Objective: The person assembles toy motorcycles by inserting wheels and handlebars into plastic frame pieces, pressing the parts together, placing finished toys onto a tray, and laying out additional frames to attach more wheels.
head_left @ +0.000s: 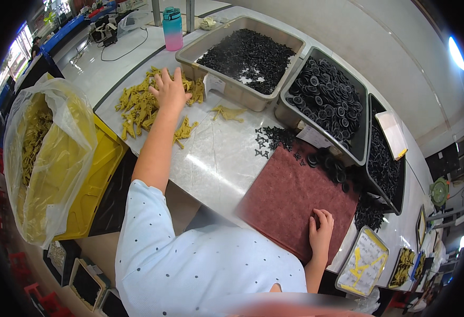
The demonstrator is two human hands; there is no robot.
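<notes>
My left hand (170,91) reaches out over a heap of olive-yellow plastic parts (139,108) on the table. Its fingers are spread and touch the heap's right part; no part shows clearly gripped. Near it, one yellow part (228,113) lies apart, in front of the grey bin. My right hand (322,227) rests on a reddish-brown cloth (290,195), fingers loosely bent, thumb apart, nothing visible in it. Beyond that hand, black round wheel-like pieces (333,168) lie on the cloth's far edge. Small black star-like pieces (277,138) are scattered beside them.
A grey bin (183,56) holds small black parts; another bin (313,52) holds black wheels. A dark bin (398,203) stands farther right. Around them are a teal-pink bottle (173,31), a yellow crate (102,174) with a plastic bag (73,132), and a tray (363,261) with yellow parts.
</notes>
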